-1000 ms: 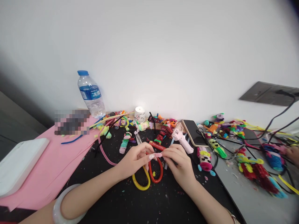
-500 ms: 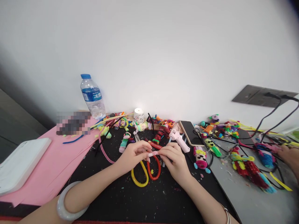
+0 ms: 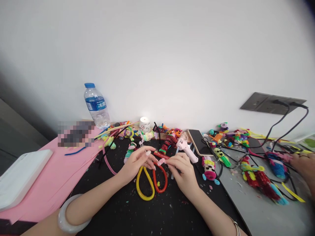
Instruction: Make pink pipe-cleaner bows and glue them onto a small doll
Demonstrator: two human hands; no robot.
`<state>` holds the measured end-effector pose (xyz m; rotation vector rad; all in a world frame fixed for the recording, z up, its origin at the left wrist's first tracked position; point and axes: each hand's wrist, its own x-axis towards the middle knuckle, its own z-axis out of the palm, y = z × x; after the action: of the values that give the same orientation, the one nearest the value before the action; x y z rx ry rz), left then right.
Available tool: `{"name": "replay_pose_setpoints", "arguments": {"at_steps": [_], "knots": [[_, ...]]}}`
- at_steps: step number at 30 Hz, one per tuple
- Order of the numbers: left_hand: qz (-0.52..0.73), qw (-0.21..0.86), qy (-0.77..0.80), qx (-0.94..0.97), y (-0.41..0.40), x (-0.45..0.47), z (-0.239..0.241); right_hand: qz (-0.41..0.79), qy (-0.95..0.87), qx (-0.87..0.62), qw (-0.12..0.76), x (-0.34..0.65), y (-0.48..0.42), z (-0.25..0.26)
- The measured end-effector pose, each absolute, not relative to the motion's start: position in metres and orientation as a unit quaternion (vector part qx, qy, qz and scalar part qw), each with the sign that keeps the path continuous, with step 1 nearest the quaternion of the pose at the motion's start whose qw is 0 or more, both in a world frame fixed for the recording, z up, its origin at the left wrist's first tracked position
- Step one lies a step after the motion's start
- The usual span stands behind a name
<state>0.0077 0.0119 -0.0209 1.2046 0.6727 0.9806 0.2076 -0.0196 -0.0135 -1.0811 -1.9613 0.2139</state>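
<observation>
Hovering low over the black mat (image 3: 128,209), a small pink piece (image 3: 161,161) is pinched by the fingertips of the right hand (image 3: 183,170). The left hand (image 3: 135,164) is held just beside it with fingers loosely curled, and whether it grips the piece cannot be told. Scissors (image 3: 150,180) with 1 yellow and 1 red handle loop are laid on the mat under both hands, and a pink glue gun (image 3: 186,148) is seen just behind the right hand.

The tabletop (image 3: 147,216) carries pink paper (image 3: 56,177) along its left edge, a water bottle (image 3: 96,106) at the back edge, and scissors (image 3: 153,183), a glue gun (image 3: 185,149) and a phone (image 3: 197,141) mid-table.
</observation>
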Motion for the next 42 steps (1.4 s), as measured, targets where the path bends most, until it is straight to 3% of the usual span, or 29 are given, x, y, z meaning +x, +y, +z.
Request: {"name": "replay_pose_setpoints", "arguments": {"at_steps": [7,16,42], "knots": [[0.460,0.694,0.316,0.454,0.017,0.006,-0.020,0.091,-0.773,-0.441,0.446,0.208,-0.021,-0.015],[0.463,0.618,0.409,0.486,0.018,0.008,-0.018,0.107,-0.772,-0.451,0.435,0.209,-0.022,-0.017],[0.470,0.620,0.339,0.529,0.020,0.007,-0.021,0.102,-0.773,-0.450,0.435,0.208,-0.022,-0.013]]}}
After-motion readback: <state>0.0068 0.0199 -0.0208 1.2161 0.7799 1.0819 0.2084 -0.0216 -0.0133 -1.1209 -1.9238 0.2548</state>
